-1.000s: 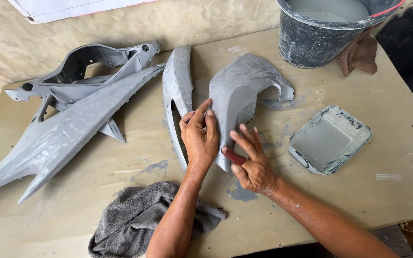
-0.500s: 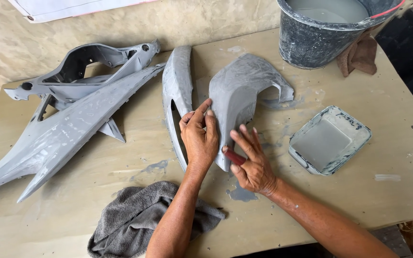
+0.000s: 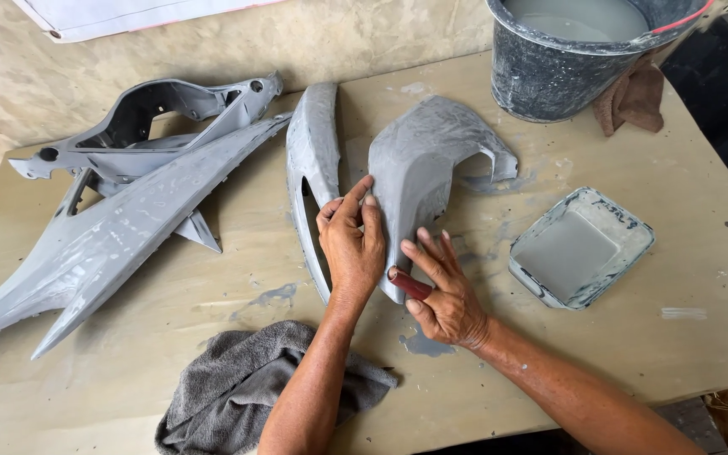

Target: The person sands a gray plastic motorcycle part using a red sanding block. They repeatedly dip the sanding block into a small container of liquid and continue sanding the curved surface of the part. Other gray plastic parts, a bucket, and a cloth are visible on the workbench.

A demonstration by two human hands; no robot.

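Grey curved panel (image 3: 427, 164) under left hand (image 3: 352, 244); right hand (image 3: 444, 291) at lower edge.

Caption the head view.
Left hand steadies curved grey primed panel; right hand presses small red pad against it.

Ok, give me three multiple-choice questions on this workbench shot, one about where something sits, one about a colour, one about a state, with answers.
1. Where does the crumpled grey cloth lie?
A. at the near table edge, under the left forearm
B. inside the bucket
C. on the square tray

2. What colour is the small pad under the right hand?
A. blue
B. dark red
C. yellow

3. What state is the dark round bucket in?
A. tipped over
B. lidded
C. upright, holding cloudy grey liquid

Answers: 1 A, the cloth shows beside and beneath the arm. 2 B, a dark red end shows below the fingers. 3 C, its open top shows liquid.
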